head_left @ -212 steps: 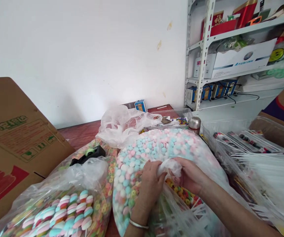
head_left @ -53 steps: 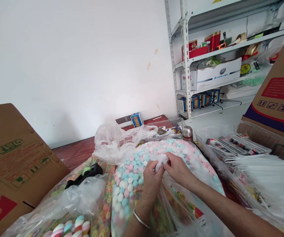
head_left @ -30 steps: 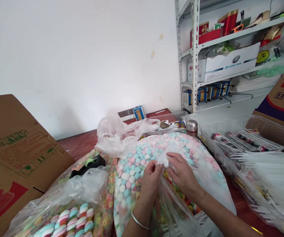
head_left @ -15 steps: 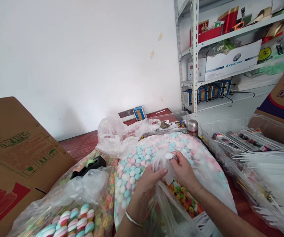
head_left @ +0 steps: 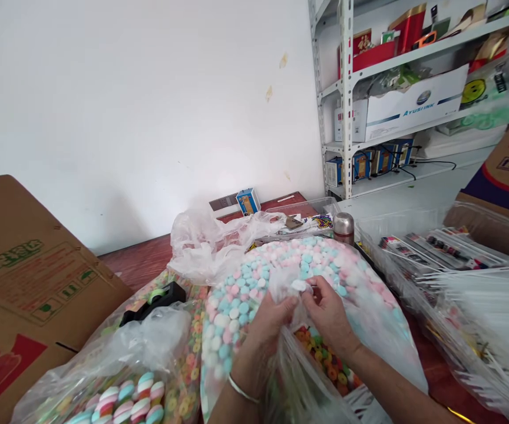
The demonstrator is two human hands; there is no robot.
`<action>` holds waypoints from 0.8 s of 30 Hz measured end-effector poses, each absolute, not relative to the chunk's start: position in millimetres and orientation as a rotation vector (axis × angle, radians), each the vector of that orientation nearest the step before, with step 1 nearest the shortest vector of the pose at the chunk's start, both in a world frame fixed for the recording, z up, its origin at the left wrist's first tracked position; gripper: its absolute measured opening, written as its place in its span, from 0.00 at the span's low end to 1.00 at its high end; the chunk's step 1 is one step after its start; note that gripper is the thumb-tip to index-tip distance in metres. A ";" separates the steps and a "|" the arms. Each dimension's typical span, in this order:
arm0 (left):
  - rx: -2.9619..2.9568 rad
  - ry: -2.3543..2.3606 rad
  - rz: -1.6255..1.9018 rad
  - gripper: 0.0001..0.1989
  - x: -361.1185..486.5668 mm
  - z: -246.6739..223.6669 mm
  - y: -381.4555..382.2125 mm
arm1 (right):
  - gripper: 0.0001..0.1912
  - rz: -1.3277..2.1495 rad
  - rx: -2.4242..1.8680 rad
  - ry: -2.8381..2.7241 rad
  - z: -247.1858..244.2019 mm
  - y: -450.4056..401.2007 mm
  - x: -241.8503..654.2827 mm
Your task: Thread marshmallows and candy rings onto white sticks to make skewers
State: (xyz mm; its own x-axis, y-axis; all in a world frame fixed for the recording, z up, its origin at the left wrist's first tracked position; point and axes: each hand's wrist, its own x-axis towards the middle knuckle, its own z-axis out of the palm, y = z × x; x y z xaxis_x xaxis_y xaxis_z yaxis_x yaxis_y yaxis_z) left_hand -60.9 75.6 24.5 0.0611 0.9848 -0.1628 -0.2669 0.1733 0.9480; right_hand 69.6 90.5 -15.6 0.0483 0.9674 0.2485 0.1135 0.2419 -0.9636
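My left hand (head_left: 274, 318) is closed around the gathered neck of a clear plastic bag (head_left: 298, 371), through which orange, yellow and green ring candies (head_left: 325, 359) show. Pinched at that same bunched neck, my right hand (head_left: 327, 312) has its thumb and fingertips beside a small white piece (head_left: 298, 285), whose kind I cannot make out. Beneath both hands lies a large clear bag of pink, blue and white marshmallows (head_left: 237, 306). A silver bracelet (head_left: 242, 388) circles my left wrist.
At left, a bag of striped marshmallows (head_left: 126, 400) lies near a black tape dispenser (head_left: 157, 301) and a cardboard box (head_left: 37, 282). A crumpled plastic bag (head_left: 205, 241) and metal-topped jar (head_left: 343, 228) stand behind. Right is a clear tray (head_left: 382, 277) with white sticks (head_left: 493, 318).
Both hands remain at the bag's neck, with my right fingers shifted slightly around it. The view has moved a little, so the surroundings sit slightly to the left.
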 end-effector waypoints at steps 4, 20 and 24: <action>1.040 0.898 0.937 0.29 -64.2 18.4 77.4 | 0.09 1.026 -0.947 -1.473 -7.1 90.6 78.8; 0.906 1.008 0.848 0.26 -64.2 1.7 85.9 | 0.15 1.227 -0.947 -1.516 -6.5 105.7 88.1; 0.758 0.970 0.885 0.28 -65.4 0.3 86.5 | 0.11 1.012 -1.058 -1.535 -4.3 88.1 89.4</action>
